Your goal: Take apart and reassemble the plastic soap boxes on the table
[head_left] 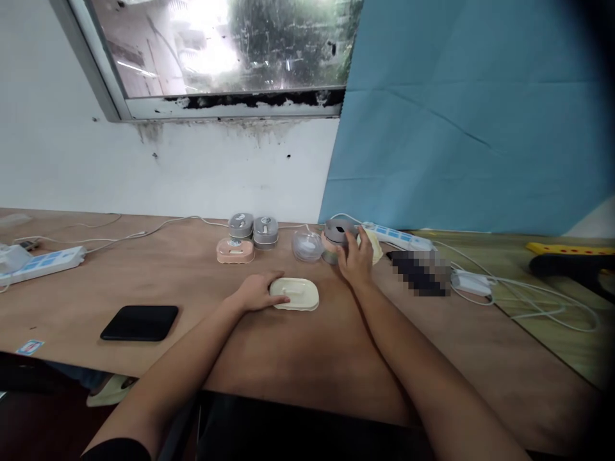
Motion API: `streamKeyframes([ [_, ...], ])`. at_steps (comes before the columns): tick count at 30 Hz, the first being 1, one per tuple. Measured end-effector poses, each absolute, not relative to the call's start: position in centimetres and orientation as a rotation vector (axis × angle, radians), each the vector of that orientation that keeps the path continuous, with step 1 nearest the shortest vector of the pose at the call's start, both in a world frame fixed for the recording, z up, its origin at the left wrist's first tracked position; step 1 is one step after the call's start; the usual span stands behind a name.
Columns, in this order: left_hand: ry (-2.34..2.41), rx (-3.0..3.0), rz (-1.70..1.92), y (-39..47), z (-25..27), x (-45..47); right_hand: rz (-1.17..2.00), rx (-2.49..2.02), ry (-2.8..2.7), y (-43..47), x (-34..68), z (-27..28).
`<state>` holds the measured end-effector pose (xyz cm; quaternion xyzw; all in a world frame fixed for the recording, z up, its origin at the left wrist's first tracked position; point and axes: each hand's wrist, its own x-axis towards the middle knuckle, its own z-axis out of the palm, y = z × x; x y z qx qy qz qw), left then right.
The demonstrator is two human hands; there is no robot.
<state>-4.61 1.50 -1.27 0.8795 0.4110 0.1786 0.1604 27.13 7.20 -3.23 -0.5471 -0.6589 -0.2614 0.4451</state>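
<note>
A cream oval box with a scalloped lower edge lies flat on the table in front of me. My left hand grips its left end, thumb on the top and fingers around the far edge. Farther off, my right hand reaches to a stack of rounded pieces with a grey lid on top. The fingers of that hand are apart and touch the stack's right side. Behind the right hand shows a pale yellow piece, partly covered. Clear plastic pieces sit just left of the stack.
Two grey boxes and a pink box stand near the wall. A black phone lies at left. Power strips and white cables lie at both sides; a blurred dark object is at right.
</note>
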Motion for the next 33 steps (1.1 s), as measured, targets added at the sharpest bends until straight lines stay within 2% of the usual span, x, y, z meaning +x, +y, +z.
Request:
streamKeyframes([
  [13,1.166,2.476,0.614,1.5,-1.6,-4.7,-0.532,-1.164,-1.532,6.5,27.3,-2.7],
  [20,1.204,2.287,0.978,2.0,-2.1,-5.2,-0.231,-0.768,-1.837,2.0,23.0,-3.0],
  [24,1.058,2.309,1.208,1.9,-1.7,-5.7,-0.020,-0.629,-1.981,-0.2,20.5,-4.1],
  [28,0.968,2.398,1.232,1.7,-1.8,-5.8,0.060,-0.782,-1.873,-1.0,19.7,-4.7],
  [33,1.241,2.374,1.090,1.7,-1.8,-5.2,0.067,-1.039,-1.858,-1.4,20.2,-3.5],
])
